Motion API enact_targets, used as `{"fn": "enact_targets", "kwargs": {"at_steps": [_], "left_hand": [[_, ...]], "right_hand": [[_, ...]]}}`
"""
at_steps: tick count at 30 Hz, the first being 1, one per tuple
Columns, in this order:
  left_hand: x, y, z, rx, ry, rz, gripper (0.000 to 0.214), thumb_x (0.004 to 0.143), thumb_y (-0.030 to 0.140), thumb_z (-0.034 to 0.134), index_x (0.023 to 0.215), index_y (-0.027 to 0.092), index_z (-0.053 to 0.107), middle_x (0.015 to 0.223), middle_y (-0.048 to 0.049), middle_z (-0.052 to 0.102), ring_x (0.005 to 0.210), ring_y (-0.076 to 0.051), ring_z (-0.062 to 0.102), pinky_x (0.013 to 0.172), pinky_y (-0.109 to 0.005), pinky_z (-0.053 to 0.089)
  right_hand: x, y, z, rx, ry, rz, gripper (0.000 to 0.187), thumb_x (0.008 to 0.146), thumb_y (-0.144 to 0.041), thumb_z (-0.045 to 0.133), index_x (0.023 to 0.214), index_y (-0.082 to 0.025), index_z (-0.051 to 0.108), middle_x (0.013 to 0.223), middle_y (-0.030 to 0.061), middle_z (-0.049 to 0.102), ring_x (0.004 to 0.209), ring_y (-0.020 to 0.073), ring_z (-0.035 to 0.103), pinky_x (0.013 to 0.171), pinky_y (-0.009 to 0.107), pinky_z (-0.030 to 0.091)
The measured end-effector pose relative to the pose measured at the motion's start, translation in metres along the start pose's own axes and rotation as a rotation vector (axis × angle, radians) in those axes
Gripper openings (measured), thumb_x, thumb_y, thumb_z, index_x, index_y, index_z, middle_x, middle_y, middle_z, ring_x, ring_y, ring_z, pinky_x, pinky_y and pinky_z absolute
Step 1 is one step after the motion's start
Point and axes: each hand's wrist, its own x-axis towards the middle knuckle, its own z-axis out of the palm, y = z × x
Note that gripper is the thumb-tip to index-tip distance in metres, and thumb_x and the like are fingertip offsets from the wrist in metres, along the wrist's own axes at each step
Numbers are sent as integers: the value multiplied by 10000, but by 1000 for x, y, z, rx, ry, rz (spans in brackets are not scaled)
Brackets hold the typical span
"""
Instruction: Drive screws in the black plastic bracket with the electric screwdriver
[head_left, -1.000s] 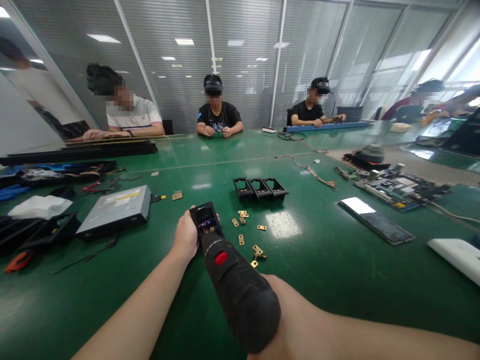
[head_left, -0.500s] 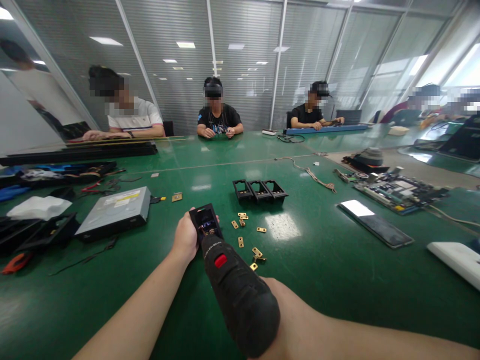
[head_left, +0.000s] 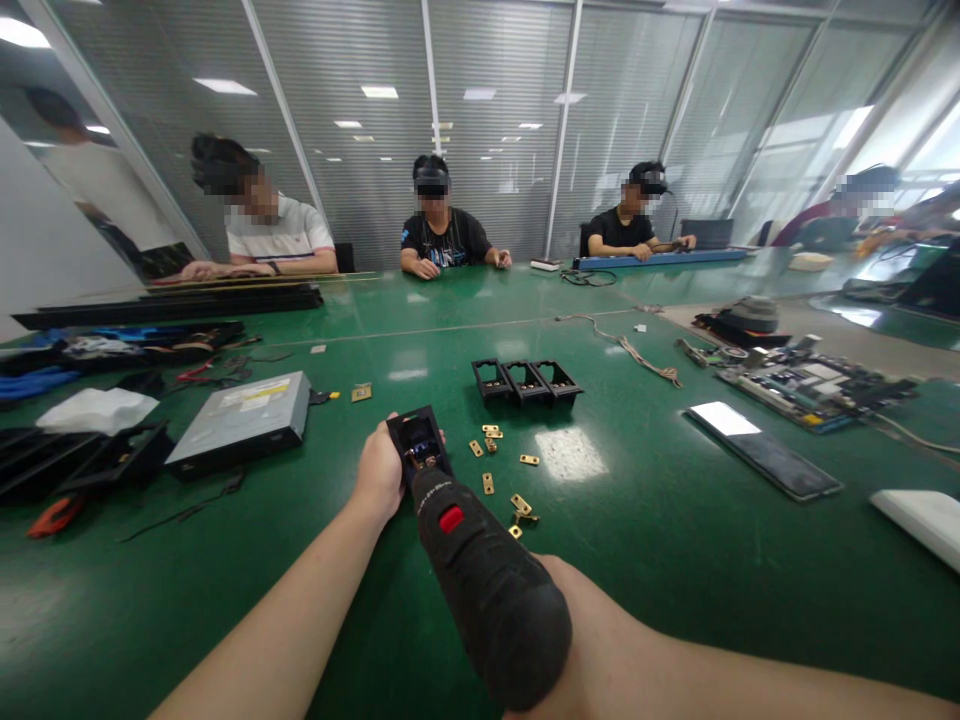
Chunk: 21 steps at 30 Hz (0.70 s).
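Note:
My left hand [head_left: 379, 472] grips a small black plastic housing [head_left: 417, 437], tilted up off the green table [head_left: 675, 560]. My right hand [head_left: 592, 640] is wrapped round a black electric screwdriver [head_left: 484, 580] with a red button; its tip points into the housing, where a brass piece shows. Several small brass plates [head_left: 501, 470] lie scattered on the table just right of the housing. Three more black housings [head_left: 525, 381] stand in a row a little farther away.
A grey optical drive [head_left: 241, 420] lies to the left, with black trays, cables and an orange-handled tool [head_left: 52, 515] beyond it. To the right are a phone-like slab [head_left: 761, 449], a circuit board [head_left: 814, 383] and a white device [head_left: 926, 515]. Several people sit along the far side.
The view has shifted slightly; my hands, the housing and the screwdriver keep the same hold and pose. The person in black across the table has moved their hands apart.

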Motion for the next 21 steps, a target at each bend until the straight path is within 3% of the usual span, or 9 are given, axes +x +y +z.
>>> {"fn": "enact_targets", "kwargs": {"at_steps": [3,7,13,21], "left_hand": [[1,-2,-2,8,-2,9,405,1041,396,503,1034,114,794,831,-158,834,678,-287,791,616,-360,629],[2,-2,-2,21,-5,19,420,1035,397,496,1035,102,794,833,-166,835,668,-289,790,610,-359,627],[0,0,1,12,4,16,425,1040,391,479,1002,106,792,814,-167,830,690,-301,797,599,-362,624],[3,-2,-1,-21,-6,-4,436,1033,429,505,1014,111,803,803,-150,824,687,-301,794,648,-388,640]], "right_hand": [[-2,3,-1,-23,7,5,646,530,-56,867,1149,-184,732,933,-32,716,785,161,616,778,295,542],[-4,5,-2,-43,13,-15,615,539,-46,842,1126,-191,727,858,-55,676,723,138,560,718,269,515],[-3,6,-1,30,3,-40,661,563,-63,861,1199,-195,738,894,-54,685,742,137,582,774,279,535],[-2,0,0,-70,32,5,495,518,-41,837,962,-199,685,733,-102,542,689,121,481,693,271,468]]}}
